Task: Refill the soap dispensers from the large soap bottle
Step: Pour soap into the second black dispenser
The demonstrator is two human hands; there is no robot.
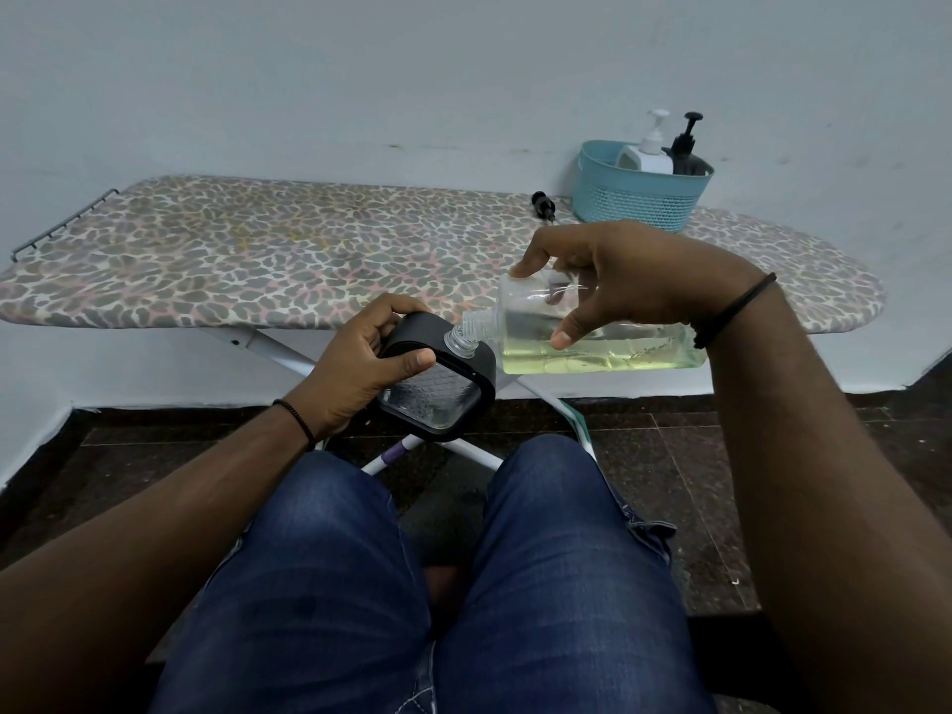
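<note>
Nearest, above the lap, the left hand (355, 364) grips a black-framed soap dispenser (438, 386), fingers curled around its side, open neck tilted up to the right. The right hand (626, 280) clasps the large soap bottle (597, 332) with fingers curled over it; its long axis lies nearly level, mouth pointing left, touching the dispenser's neck. No label is readable. Beyond, on the ironing board (257, 249), a teal basket (639, 201) holds two pump dispensers.

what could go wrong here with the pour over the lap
1. The soap bottle, tipped by the right hand, meets only the dispenser's narrow neck; a slight misalignment could spill soap onto the jeans.
2. The left hand holds the dispenser tilted in mid-air, so it may wobble.
</note>
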